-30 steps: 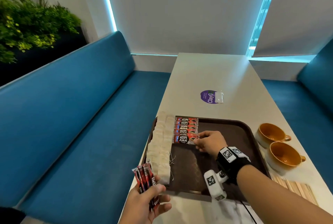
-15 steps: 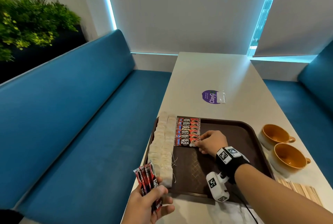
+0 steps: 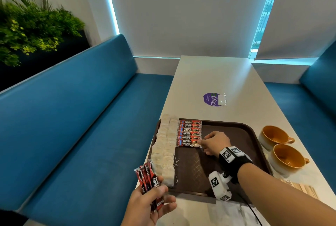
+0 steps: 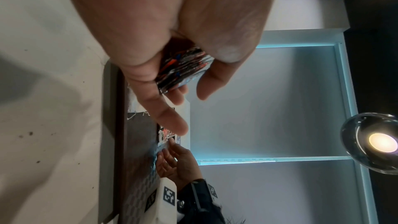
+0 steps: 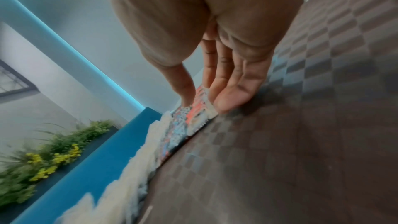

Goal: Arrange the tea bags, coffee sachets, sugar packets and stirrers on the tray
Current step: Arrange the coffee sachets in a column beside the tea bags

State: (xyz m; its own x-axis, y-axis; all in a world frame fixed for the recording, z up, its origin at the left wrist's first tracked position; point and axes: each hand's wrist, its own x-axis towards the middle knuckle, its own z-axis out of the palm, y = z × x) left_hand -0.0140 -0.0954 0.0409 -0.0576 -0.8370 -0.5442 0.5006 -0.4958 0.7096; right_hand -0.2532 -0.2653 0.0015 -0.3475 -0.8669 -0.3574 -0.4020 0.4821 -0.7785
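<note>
A brown tray (image 3: 241,131) lies on the white table. Two columns of tea bags (image 3: 166,145) run down its left side, with a row of red coffee sachets (image 3: 190,132) beside them. My right hand (image 3: 200,143) rests on the right end of the nearest sachet (image 3: 185,143). In the right wrist view its thumb (image 5: 186,94) presses on that sachet (image 5: 200,108) and its straight fingers (image 5: 228,98) touch the tray at the sachet's end. My left hand (image 3: 160,189) grips a bundle of coffee sachets (image 3: 146,176) off the tray's near-left corner, and this bundle (image 4: 183,69) also shows in the left wrist view.
Two orange cups (image 3: 274,135) (image 3: 287,159) stand to the right of the tray. Wooden stirrers (image 3: 301,188) lie near them, toward me. A small clear packet (image 3: 222,99) sits on a purple sticker (image 3: 209,99) farther up the table. Blue benches (image 3: 72,125) flank both sides.
My right hand has straightened the nearest sachet against the row and stays on its right end. My left hand still holds its bundle in the same place.
</note>
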